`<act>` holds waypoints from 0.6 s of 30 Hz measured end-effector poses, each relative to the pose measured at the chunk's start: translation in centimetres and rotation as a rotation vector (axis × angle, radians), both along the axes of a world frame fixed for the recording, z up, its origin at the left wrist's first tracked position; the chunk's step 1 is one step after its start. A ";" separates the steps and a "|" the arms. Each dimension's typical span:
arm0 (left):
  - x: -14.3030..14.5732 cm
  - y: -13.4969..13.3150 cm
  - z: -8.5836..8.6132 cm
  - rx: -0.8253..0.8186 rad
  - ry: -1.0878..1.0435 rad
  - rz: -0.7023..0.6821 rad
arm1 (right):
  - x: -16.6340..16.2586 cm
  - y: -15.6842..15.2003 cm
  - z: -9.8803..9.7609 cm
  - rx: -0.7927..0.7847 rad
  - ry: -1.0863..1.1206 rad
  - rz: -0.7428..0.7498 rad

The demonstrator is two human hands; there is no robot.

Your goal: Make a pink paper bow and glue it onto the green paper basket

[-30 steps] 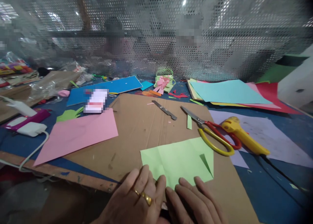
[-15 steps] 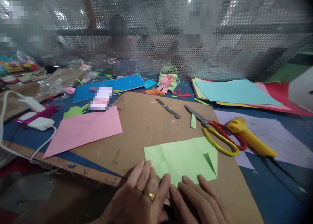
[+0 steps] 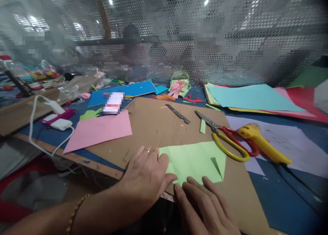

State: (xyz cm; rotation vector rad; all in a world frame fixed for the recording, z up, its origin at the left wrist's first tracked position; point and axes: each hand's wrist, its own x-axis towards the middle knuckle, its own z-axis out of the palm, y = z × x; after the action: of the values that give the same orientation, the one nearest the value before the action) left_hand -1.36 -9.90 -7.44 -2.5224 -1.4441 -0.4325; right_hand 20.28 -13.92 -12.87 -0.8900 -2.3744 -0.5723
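A light green sheet of paper (image 3: 194, 159) lies on the brown cardboard, its lower right corner folded into a small flap. At its left edge is my left hand (image 3: 147, 171), fingers curled down on the paper and thumb along the near edge; the fingertips are hidden. My right hand (image 3: 205, 206) rests with fingers stretched out and slightly apart on the sheet's near edge. Beyond the paper's right side lie scissors (image 3: 230, 144) with one red and one yellow handle. A thin cutter blade (image 3: 178, 114) lies farther back on the cardboard (image 3: 151, 125).
Pink paper (image 3: 102, 129) and a phone (image 3: 113, 103) are on the left, near white chargers on a cable (image 3: 61, 124). A yellow glue gun (image 3: 263, 142) lies right on lilac paper (image 3: 294, 146). Behind stand coloured sheets (image 3: 256, 96), a small green paper basket (image 3: 183, 88) and perforated mesh (image 3: 164, 40).
My left hand has moved forward and curled over the green paper's left edge, its forearm now in view. My right hand stays at the near edge. The view has shifted slightly left.
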 end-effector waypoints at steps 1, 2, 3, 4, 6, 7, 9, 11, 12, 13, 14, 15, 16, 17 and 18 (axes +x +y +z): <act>0.0 0.5 0.6 -0.107 0.020 0.006 | 0.0 0.0 0.0 0.002 -0.001 0.005; 0.1 0.9 1.2 -0.209 0.030 -0.003 | 0.0 -0.1 -0.1 0.004 -0.002 0.013; 0.0 1.4 1.7 -0.292 0.039 -0.018 | -0.1 -0.1 -0.1 0.002 0.005 0.014; 0.0 1.8 2.2 -0.354 0.050 -0.036 | -0.3 -0.2 -0.2 -0.003 0.024 0.007; 0.0 2.4 3.2 -0.453 0.101 -0.062 | -1.0 -0.5 -0.5 -0.020 0.099 -0.025; 0.1 2.7 3.7 -0.497 0.132 -0.072 | -1.3 -0.6 -0.7 -0.026 0.149 -0.045; 0.4 3.1 4.8 -0.587 0.191 -0.083 | -1.8 -0.9 -1.0 -0.028 0.232 -0.068; 0.9 3.4 5.8 -0.666 0.241 -0.083 | -1.8 -1.0 -1.1 -0.029 0.244 -0.055; 1.1 3.5 6.2 -0.694 0.259 -0.082 | -1.6 -1.0 -1.1 -0.028 0.214 -0.035; 1.3 3.6 6.5 -0.714 0.276 -0.080 | -1.4 -0.9 -1.1 -0.023 0.169 -0.015; 1.4 3.6 6.8 -0.730 0.289 -0.079 | -1.1 -0.8 -1.1 -0.013 0.123 -0.004; 1.6 3.7 7.0 -0.739 0.296 -0.075 | -0.9 -0.7 -1.0 0.005 0.083 0.002; 1.7 3.7 7.1 -0.743 0.298 -0.070 | -0.7 -0.6 -0.9 0.031 0.052 0.006; 1.8 3.7 7.2 -0.745 0.297 -0.065 | -0.6 -0.5 -0.8 0.056 0.037 0.002; 1.8 3.7 7.3 -0.747 0.296 -0.055 | -0.5 -0.3 -0.8 0.074 0.035 -0.010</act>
State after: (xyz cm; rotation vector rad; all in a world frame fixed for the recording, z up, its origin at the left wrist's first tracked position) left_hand 0.46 -6.16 -0.18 -2.9842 -1.6218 0.5687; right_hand 19.75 -14.24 -13.64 -0.8731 -2.3033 -0.6390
